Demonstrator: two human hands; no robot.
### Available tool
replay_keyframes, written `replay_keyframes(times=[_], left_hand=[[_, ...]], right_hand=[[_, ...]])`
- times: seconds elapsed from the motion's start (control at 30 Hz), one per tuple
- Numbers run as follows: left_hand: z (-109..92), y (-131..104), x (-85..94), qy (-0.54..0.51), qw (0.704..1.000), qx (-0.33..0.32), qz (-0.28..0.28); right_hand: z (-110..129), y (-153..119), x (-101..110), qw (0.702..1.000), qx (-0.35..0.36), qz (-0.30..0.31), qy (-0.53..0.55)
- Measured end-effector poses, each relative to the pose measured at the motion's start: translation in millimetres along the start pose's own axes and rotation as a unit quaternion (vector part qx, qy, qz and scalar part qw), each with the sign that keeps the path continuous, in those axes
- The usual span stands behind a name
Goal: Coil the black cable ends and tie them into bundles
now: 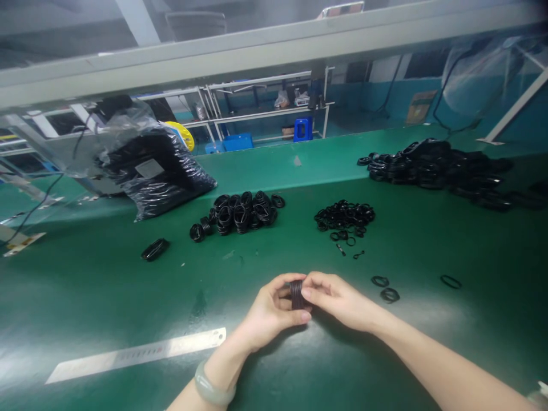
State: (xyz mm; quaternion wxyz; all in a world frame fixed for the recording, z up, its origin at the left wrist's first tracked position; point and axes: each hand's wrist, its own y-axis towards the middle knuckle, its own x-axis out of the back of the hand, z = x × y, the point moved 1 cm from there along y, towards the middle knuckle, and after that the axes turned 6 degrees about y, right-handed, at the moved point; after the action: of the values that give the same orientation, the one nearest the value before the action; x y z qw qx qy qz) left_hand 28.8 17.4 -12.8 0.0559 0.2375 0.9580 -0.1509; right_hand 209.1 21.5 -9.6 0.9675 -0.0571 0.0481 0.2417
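A small stack of black rings (296, 294) is held upright between my two hands, just above the green table (171, 308). My left hand (276, 305) wraps round it, fingers behind and thumb below. The fingertips of my right hand (327, 294) pinch at its right side. Past my hands lie a pile of small black rings (345, 216) and, to its left, a cluster of coiled black bundles (244, 212). Two loose black loops (389, 295) rest right of my right hand.
A steel ruler (141, 354) lies at the front left. A clear bag of black items (156, 168) stands at the back left, near a lone black coil (154, 249). A large black heap (436, 168) fills the back right. One thin loop (451, 281) lies on the right.
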Motion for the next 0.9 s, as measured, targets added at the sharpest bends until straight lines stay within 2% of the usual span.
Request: replay_keyframes(times=[0.2, 0.33, 0.57, 0.67, 0.9], left_hand=[[1, 0, -4.6, 0.035, 0.999, 0.002, -0.016], [0, -1, -5.6, 0.016, 1.000, 0.004, -0.016], [0, -2, -4.3, 0.020, 1.000, -0.009, 0.006], [0, -2, -3.5, 0.014, 1.000, -0.017, -0.001], [0, -1, -5.4, -0.009, 1.000, -0.003, 0.001]], right_hand=[[2, 0, -5, 0.996, -0.050, -0.056, 0.048], [1, 0, -7, 0.993, -0.043, -0.072, 0.081], [0, 3, -2, 0.998, -0.020, -0.033, 0.044], [1, 4, 2, 0.999, -0.015, -0.026, 0.019], [1, 0, 3, 0.996, -0.072, -0.005, 0.047]])
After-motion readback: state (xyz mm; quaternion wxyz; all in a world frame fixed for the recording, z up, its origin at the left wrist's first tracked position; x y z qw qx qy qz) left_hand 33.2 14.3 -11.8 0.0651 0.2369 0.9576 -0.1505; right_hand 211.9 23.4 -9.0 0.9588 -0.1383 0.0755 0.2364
